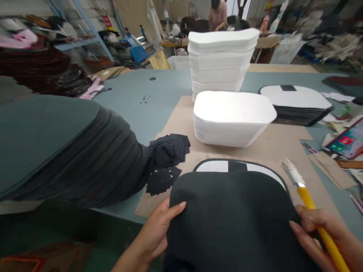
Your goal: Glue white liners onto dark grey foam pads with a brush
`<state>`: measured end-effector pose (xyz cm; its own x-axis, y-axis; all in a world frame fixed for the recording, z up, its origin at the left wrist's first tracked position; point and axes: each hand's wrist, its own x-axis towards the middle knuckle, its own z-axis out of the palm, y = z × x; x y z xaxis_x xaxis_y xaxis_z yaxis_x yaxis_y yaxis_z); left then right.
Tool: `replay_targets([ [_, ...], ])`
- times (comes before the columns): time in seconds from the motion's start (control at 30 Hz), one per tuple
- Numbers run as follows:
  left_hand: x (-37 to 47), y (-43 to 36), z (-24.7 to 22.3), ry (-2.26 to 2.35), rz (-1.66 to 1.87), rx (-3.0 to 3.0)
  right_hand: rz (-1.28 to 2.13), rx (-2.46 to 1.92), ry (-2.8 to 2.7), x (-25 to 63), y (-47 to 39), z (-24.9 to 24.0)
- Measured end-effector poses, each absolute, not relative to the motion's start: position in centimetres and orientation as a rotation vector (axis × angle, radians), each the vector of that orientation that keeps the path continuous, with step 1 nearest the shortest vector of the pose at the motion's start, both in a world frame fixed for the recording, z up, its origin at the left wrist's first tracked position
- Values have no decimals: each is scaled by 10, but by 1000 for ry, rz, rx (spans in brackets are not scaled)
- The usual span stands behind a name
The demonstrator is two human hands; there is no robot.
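A dark sheet with rounded corners point(235, 219) is held up in front of me. My left hand point(159, 230) pinches its left edge, thumb on top. My right hand point(320, 230) grips the yellow handle of a paintbrush point(309, 200), and its fingers also meet the sheet's right edge. White matter coats the brush's bristles. Partly hidden behind the sheet lies a white panel with a dark border point(212, 165), a dark square patch point(237, 166) at its far edge. Small dark fabric squares point(170, 151) lie in a heap left of it.
A tall pile of dark sheets point(113, 151) leans at left. White panels form a low stack point(234, 130) and a taller one point(218, 68) behind. White-topped panels point(297, 98) and a phone point(348, 139) are at right. Brown paper point(181, 121) covers the table's middle. Another person point(218, 17) is far back.
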<state>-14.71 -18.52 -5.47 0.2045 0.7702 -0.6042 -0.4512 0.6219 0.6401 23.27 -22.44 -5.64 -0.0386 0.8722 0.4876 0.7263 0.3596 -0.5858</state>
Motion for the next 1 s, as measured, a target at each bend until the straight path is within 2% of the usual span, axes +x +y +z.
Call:
replay_targets([
  [0.17, -126, -151, -46, 1117, 804, 682, 106, -1483, -1856, 264, -228, -60],
  [0.4, -130, -117, -73, 1535, 645, 1279, 240, -1774, -1924, 273, -224, -97],
  [0.83, -132, -116, -81, 1628, 605, 1363, 230, -1837, -1900, 271, -215, -108],
  [1.0, -146, -113, -77, 1674, 598, 1415, 104, -2006, -1724, 292, -234, -85],
])
